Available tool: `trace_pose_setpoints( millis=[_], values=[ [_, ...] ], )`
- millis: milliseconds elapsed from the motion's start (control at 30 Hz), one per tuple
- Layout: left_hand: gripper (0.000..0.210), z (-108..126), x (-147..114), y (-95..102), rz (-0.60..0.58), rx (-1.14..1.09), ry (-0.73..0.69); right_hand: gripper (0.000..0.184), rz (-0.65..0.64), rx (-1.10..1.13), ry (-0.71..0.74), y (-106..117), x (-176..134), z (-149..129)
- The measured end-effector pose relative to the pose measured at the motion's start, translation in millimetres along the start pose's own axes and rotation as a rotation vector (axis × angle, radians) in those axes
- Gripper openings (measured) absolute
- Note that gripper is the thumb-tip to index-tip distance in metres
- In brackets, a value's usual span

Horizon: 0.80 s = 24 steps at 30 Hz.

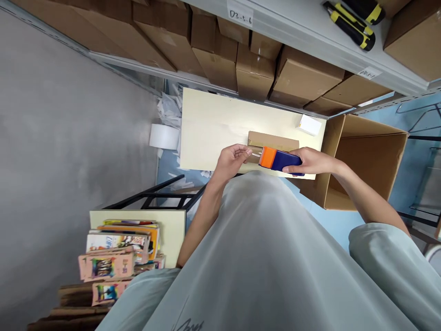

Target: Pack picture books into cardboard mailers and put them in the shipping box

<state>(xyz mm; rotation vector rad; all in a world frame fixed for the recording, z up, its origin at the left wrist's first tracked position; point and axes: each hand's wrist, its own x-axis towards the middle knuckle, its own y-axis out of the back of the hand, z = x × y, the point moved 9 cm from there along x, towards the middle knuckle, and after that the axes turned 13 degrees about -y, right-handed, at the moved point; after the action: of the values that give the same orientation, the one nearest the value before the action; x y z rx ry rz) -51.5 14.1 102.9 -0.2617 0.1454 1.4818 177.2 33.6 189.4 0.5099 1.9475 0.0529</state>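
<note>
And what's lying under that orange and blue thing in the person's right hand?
Below the orange and blue tool, a brown cardboard box lies on the pale table. Its far part shows; whatever the tool and right hand cover can't be seen.

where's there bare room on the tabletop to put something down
Widest: the tabletop's left part, between its left edge and the small carton. A narrower strip lies behind that carton, left of the white box. Crowded: front middle, with left hand, right hand and blue-and-orange tool.
</note>
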Motion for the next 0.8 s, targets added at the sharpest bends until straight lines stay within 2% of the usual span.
trace_pose_setpoints(
  millis=[200,267,500,633,800],
  values=[
    [0.039,-21,7,29.5,0.113,-0.005,0.009,0.06,-0.034,0.003,-0.055,10,9,9],
    [0.037,-32,11,34.7,0.116,-0.011,0.031,0.061,-0.061,0.029,-0.073,13,13,14],
    [0.033,-68,28,34.8,0.121,-0.046,0.119,0.063,-0.144,0.043,-0.061,13,48,18],
    [0.033,-90,33,35.7,0.129,-0.048,0.187,0.066,-0.128,0.018,-0.115,13,70,27],
    [0.03,-117,38,37.1,0.141,-0.053,0.271,0.066,-0.148,0.014,-0.146,9,82,31]
  ],
)
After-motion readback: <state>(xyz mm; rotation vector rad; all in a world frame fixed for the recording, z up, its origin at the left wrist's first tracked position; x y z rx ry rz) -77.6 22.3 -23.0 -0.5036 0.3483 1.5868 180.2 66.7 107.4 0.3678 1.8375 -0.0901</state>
